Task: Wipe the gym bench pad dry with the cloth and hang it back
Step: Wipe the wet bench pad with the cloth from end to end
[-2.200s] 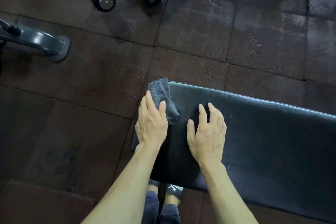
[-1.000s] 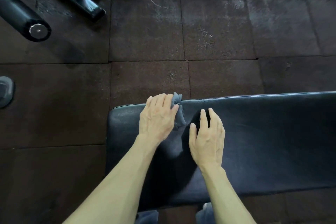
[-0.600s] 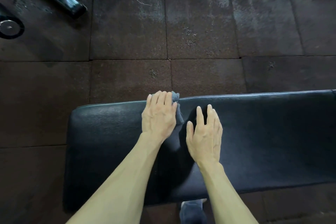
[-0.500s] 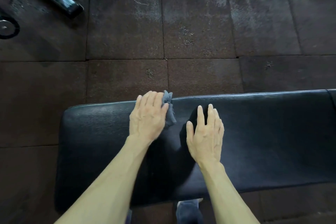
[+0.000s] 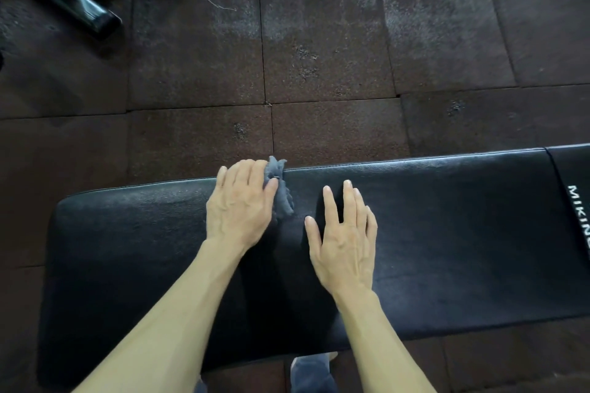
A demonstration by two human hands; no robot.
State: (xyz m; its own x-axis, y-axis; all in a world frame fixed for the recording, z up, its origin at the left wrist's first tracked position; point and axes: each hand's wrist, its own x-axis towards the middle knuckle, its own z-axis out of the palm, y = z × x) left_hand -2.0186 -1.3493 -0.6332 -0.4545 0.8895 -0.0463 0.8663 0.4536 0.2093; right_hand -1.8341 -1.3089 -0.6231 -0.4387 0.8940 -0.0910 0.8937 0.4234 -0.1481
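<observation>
With the left hand [image 5: 239,210] pressing the bunched cloth [image 5: 281,191] at the bench pad's [image 5: 463,233] far edge, its grip on the cloth unclear, and the right hand [image 5: 343,242] flat and released, the cloth could slip over that edge.

A long black padded vinyl gym bench pad [image 5: 447,233] carries a crumpled grey cloth [image 5: 281,195] at its far edge, above dark brown rubber floor tiles [image 5: 319,57].
</observation>
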